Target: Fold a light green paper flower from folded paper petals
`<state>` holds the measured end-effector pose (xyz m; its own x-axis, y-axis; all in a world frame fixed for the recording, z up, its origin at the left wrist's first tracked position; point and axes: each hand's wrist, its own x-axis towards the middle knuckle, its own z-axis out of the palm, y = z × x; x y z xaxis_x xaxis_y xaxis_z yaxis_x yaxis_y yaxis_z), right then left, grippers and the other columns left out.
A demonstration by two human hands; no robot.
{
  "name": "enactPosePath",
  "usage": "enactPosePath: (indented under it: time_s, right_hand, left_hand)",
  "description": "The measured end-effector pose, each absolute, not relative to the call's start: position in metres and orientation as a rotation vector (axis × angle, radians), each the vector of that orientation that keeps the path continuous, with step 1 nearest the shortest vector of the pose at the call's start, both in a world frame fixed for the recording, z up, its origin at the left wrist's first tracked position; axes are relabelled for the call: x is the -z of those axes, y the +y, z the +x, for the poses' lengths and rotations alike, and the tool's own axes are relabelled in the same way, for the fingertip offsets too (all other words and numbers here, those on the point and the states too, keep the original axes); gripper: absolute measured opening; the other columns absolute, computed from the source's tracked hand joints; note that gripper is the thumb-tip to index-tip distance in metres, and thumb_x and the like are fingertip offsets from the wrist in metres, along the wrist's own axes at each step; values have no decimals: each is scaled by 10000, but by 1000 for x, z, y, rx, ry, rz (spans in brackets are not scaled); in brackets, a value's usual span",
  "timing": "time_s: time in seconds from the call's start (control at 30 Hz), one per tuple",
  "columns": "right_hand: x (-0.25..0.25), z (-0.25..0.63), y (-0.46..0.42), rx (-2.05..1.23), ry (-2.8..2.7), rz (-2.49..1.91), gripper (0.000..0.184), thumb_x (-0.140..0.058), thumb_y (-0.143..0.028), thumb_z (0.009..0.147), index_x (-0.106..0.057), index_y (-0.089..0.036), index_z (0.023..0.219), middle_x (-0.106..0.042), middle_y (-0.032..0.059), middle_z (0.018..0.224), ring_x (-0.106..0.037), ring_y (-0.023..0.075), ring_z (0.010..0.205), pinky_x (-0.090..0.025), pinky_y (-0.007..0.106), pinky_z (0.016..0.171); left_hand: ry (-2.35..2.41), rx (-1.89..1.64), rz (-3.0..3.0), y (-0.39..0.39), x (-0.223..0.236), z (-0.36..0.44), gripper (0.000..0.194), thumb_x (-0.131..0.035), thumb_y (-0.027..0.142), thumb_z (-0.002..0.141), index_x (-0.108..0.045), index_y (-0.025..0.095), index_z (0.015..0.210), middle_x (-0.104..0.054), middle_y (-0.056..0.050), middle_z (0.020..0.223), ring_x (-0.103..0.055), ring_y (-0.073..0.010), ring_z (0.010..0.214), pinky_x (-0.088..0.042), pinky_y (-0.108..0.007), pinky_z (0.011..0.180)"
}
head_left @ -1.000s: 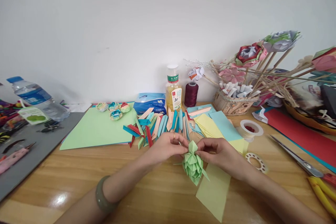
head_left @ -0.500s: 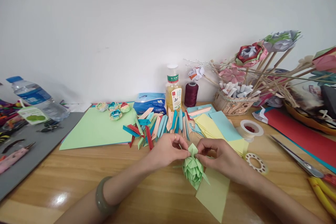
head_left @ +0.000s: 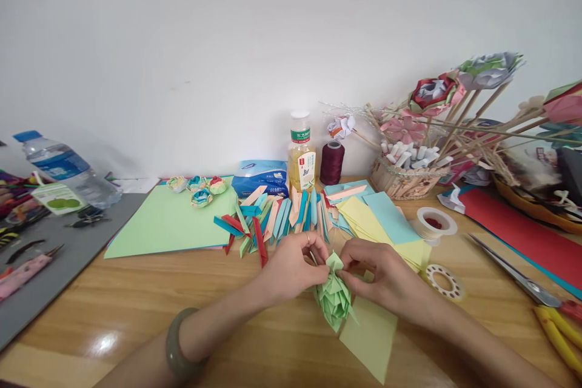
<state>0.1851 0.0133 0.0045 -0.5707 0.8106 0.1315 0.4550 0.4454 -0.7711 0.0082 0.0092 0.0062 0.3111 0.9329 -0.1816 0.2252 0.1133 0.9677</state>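
Observation:
A light green folded-paper piece (head_left: 334, 302) with layered, pointed petals hangs between my two hands over the table. My left hand (head_left: 297, 264) pinches its upper part from the left with thumb and fingers. From the right, my right hand (head_left: 375, 270) pinches the same upper part near its pointed tip. Some of the fingertips are hidden behind the paper. Under and to the right of the piece lies a pale green-yellow paper sheet (head_left: 375, 336), flat on the wood.
Folded paper strips (head_left: 284, 218) lie behind my hands. At right are scissors (head_left: 518, 276), a tape ring (head_left: 443, 282) and a spool (head_left: 434, 224). Behind stand a drink bottle (head_left: 301, 160), a tissue pack (head_left: 259, 179), maroon thread (head_left: 331, 162) and a basket (head_left: 395, 185).
Both hands keep their pinch on the green paper piece. The piece has tilted slightly and its top tip sits a little lower.

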Motion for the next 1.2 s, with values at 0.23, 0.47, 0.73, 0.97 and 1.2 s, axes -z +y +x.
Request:
enactPosePath:
  time_s: [0.23, 0.47, 0.73, 0.97, 1.2]
  right_hand:
    - [-5, 183, 13, -1036, -2169, -1021, 123, -526, -171, 786, -547, -190, 666, -575, -2, 661, -517, 131, 609, -429, 241, 572]
    - [-2, 181, 11, -985, -2133, -1056, 67, -539, -151, 755, -574, -199, 722, -611, 13, 720, -555, 149, 646, -451, 262, 599]
    - [3, 181, 11, -1139, -2020, -1108, 109, -547, -242, 789, -538, -189, 694, -594, 5, 690, -547, 139, 632, -477, 261, 602]
    - [3, 179, 10, -1085, -2004, -1099, 87, -534, -195, 779, -521, -198, 693, -574, -11, 664, -541, 133, 611, -477, 251, 587]
    - [4, 183, 7, -870, -2041, -1041, 125, -479, -121, 798, -501, -205, 709, -581, -7, 670, -546, 132, 609, -444, 233, 570]
  left_hand:
    - [1177, -737, 1360, 9, -6, 8, 143, -563, 58, 551, -528, 165, 639, -527, 32, 625, -483, -92, 584, -382, -206, 534]
    - [1226, -754, 1378, 7, 1, 7, 165, -553, 56, 537, -538, 173, 654, -525, 36, 642, -485, -96, 590, -371, -202, 516]
    - [1213, -832, 1387, 6, -3, 10, 136, -560, 52, 551, -554, 162, 631, -531, 17, 730, -512, -95, 619, -402, -201, 528]
    - [1225, -819, 1351, 5, -4, 11, 88, -597, 85, 580, -565, 158, 618, -537, 28, 635, -498, -86, 568, -403, -191, 512]
    - [1150, -874, 1243, 6, -12, 9, 65, -584, 188, 658, -639, 155, 651, -580, 5, 646, -536, -115, 643, -437, -225, 604]
